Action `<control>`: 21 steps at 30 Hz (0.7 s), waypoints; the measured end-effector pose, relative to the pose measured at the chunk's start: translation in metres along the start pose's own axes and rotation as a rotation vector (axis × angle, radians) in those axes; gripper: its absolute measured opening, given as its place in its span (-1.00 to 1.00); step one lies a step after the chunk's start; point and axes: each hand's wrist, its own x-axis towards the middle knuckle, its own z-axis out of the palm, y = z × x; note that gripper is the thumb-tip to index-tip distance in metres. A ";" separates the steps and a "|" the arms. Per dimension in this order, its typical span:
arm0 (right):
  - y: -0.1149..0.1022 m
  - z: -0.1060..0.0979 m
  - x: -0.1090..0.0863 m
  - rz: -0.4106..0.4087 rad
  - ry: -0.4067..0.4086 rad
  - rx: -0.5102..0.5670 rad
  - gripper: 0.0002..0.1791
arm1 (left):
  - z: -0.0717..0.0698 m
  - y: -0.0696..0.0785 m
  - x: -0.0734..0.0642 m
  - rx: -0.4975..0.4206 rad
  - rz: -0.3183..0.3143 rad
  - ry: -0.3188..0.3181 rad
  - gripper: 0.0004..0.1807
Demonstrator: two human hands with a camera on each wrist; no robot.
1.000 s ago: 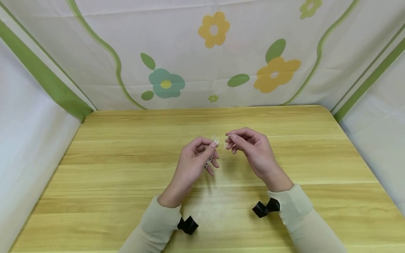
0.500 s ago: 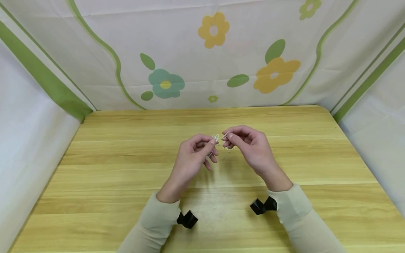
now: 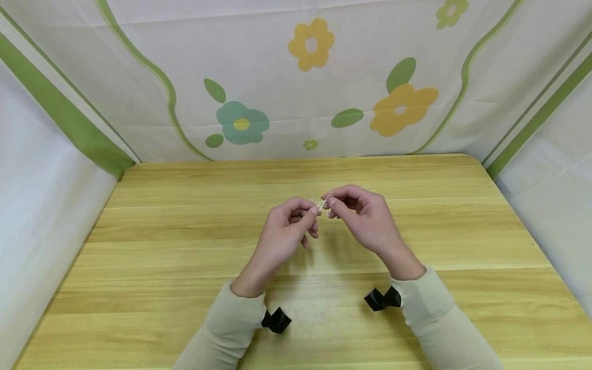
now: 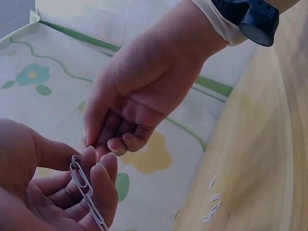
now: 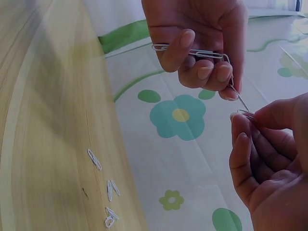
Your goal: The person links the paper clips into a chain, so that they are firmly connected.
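Above the table, my left hand (image 3: 288,226) pinches the end of a chain of white paper clips (image 5: 207,53) between thumb and index finger. The rest of the chain (image 4: 94,210) runs down across its other fingers in the left wrist view. My right hand (image 3: 365,218) pinches a single white paper clip (image 5: 247,114) between thumb and index finger. This clip meets the chain's end clip at the left fingertips, and the fingers partly cover where they meet. Both hands' remaining fingers are loosely bent.
Several loose paper clips (image 5: 94,159) lie on the wooden table (image 3: 185,288), below and beyond the hands. Black cameras (image 3: 279,320) stick out from both sleeve cuffs. A white flower-printed cloth (image 3: 287,92) hangs behind the table's far edge, with more cloth at both sides.
The hands have drawn together, mostly by the right hand moving left. The paper clip in my right hand, apart from the chain a second ago, now meets its end clip.
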 end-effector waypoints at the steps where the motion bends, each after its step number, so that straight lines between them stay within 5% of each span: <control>1: 0.000 0.000 0.000 -0.016 0.000 -0.015 -0.84 | 0.000 0.000 0.000 -0.001 -0.003 0.004 -0.82; 21: 0.007 0.008 0.000 -0.371 0.068 -0.223 -0.85 | -0.002 -0.004 0.000 -0.039 -0.048 -0.017 -0.84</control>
